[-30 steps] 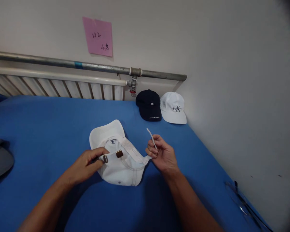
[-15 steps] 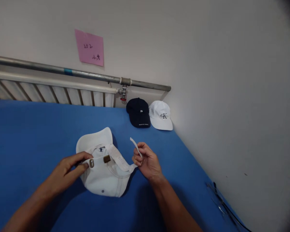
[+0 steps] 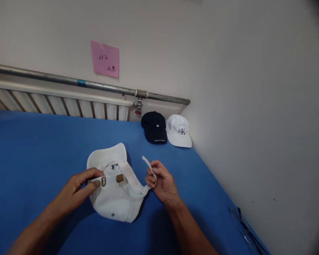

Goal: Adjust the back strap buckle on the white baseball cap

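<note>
A white cap [image 3: 114,202] lies on the blue surface [image 3: 42,148] with its back toward me and its brim pointing away. My left hand [image 3: 78,187] pinches the strap end that carries a metal buckle [image 3: 103,181]; a brass slider [image 3: 119,178] sits a little further along it. My right hand [image 3: 160,182] is closed on the loose white strap [image 3: 148,164], whose free tip sticks up and to the left.
A dark navy cap [image 3: 154,128] and a white cap with a logo [image 3: 178,131] sit in the far corner by the wall. A radiator [image 3: 61,106] and a metal pipe [image 3: 95,85] run along the back. Thin dark wires [image 3: 248,230] lie at the right edge.
The view has shifted a little; both hands keep their hold on the strap ends, and the cap has hardly moved between them.
</note>
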